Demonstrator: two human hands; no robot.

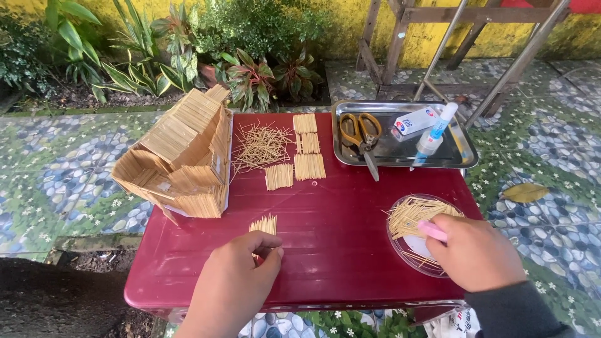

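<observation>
Head view shows the left hand (235,278) at six o'clock on the dark red table (332,250), fingers pinched narrow on a small glued panel of sticks (264,224). At four o'clock, the right hand (476,250) holds a pink tool (432,231) over a clear dish (400,250) of loose sticks (413,213). A stick-built model house (181,156) stands at ten o'clock.

Small glued panel of pale toothpicks (264,224), sticks upright side by side, flat on the red table at lower centre. Pink tool (432,231) lies across a clear round dish (400,247) of loose toothpicks (410,213), lower right.
</observation>
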